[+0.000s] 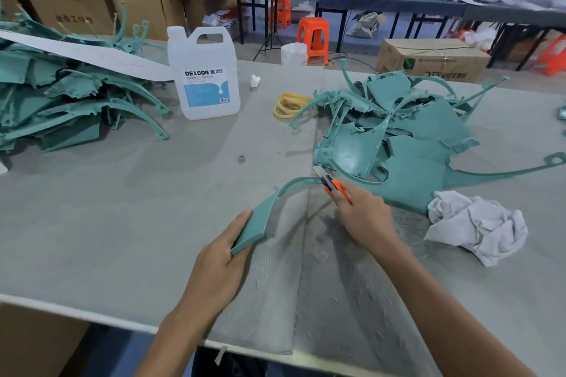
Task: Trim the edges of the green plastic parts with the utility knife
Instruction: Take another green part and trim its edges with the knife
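Head view: left hand (219, 257) fingers clasp curved green part (260, 217); right hand (364, 217) fingers grip orange knife (332, 185).

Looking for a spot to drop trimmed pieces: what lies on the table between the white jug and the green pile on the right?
In the head view, yellow rubber bands and a small white scrap lie between the jug and the right pile.

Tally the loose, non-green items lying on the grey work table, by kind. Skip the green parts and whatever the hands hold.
White jug: 1
Yellow rubber band bundle: 1
Crumpled grey rag: 1
Small white wad: 1
Small grey ring: 1
Total: 5
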